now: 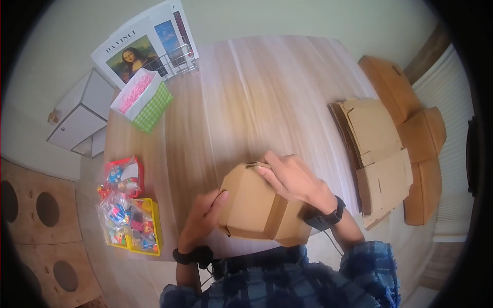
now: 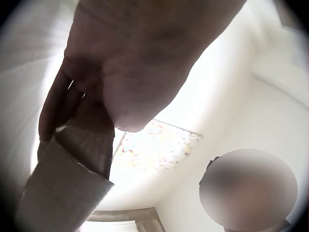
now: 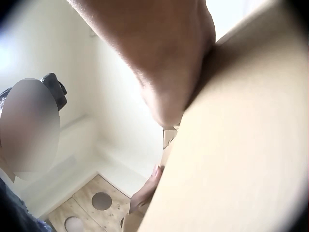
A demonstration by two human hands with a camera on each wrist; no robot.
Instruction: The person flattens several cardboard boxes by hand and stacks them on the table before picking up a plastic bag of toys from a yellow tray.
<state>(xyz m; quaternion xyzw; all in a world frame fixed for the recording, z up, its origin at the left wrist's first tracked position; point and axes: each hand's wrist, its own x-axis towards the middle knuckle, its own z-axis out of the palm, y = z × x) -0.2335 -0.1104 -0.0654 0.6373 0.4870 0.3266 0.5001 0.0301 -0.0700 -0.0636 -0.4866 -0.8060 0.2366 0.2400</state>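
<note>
A partly folded brown cardboard box [image 1: 247,199] is held over the near edge of the table, with its panels standing at angles. My left hand [image 1: 201,216] grips the box's left side, thumb over the rim. At the far corner, my right hand [image 1: 291,177] pinches the folded edge between thumb and fingers. In the left wrist view, the left hand's fingers [image 2: 53,108] lie behind a cardboard flap [image 2: 65,191]. A broad cardboard panel [image 3: 236,145] fills much of the right wrist view and hides most of the right fingers.
Flat cardboard blanks [image 1: 377,138] are stacked at the table's right edge, beside brown boxes [image 1: 418,138]. On the left are a red basket [image 1: 141,177] and a yellow basket [image 1: 158,226] of bagged trinkets. Behind them stand a green checked box [image 1: 154,110] and a wire rack [image 1: 177,61] with books.
</note>
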